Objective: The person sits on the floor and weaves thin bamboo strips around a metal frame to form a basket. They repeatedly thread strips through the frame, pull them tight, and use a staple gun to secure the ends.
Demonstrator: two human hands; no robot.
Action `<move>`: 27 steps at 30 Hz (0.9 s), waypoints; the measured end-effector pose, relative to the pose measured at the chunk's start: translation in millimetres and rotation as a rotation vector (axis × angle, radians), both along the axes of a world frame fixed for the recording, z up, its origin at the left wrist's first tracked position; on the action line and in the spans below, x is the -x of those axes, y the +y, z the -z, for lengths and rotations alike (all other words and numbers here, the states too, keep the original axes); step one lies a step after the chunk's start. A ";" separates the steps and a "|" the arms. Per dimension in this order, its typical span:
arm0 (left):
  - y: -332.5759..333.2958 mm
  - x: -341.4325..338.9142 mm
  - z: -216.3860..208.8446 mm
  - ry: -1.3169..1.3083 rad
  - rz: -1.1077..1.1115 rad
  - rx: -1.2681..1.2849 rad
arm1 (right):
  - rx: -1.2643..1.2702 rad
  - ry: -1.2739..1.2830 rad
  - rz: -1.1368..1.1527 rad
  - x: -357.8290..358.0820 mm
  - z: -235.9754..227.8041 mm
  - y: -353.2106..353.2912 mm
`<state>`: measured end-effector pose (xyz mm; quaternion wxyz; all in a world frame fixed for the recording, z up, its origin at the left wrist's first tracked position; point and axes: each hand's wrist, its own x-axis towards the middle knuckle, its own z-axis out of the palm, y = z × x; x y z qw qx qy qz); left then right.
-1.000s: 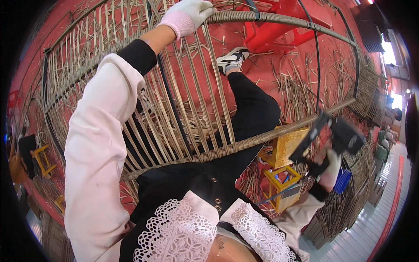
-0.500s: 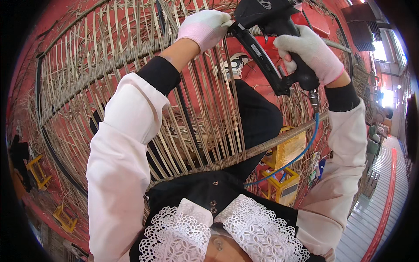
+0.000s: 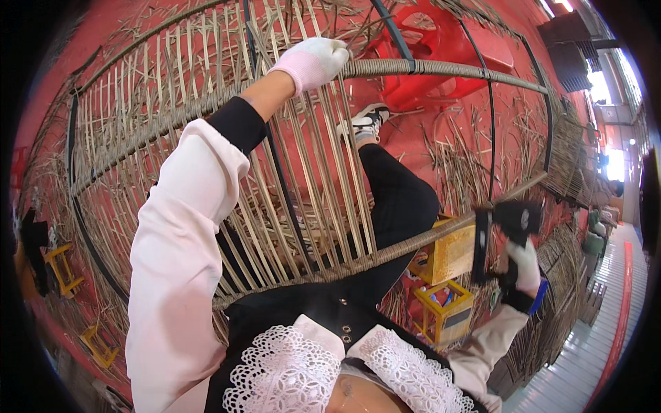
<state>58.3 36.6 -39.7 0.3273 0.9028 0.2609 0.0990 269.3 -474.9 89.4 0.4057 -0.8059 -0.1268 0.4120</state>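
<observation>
Close, wide fisheye view from the wearer's head, facing down over the slatted frame (image 3: 377,259).

The wicker frame (image 3: 392,252) lies slantwise, its long rails wound with brown strand; pale, slender strips (image 3: 356,165) run between them, close-set on the left, while the right part shows only dark crossbars (image 3: 491,131); the black nail gun (image 3: 518,219) — blurred, held upright — stands by the near rail's right end; whether they touch is unclear.
</observation>
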 end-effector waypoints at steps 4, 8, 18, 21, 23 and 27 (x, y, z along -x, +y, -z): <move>22.7 -21.9 13.8 0.137 -0.039 -0.106 | 0.493 -0.470 0.112 -56.1 131.3 -120.1; 46.6 -31.9 28.4 0.177 -0.264 0.021 | 0.928 -0.885 0.255 -49.8 289.3 -155.8; 159.6 -43.7 39.9 0.039 -0.516 -0.803 | 0.159 -1.316 0.430 -7.8 215.9 -23.3; 187.4 -48.8 39.7 0.013 -0.379 -0.879 | -0.183 -1.156 0.030 20.2 179.2 79.5; 199.0 -51.7 43.7 -0.152 -0.288 -0.662 | -0.276 -0.888 -0.290 37.3 183.1 156.4; 218.7 -58.3 53.1 -0.151 -0.358 -0.506 | -0.484 -0.429 -0.607 55.8 232.3 331.1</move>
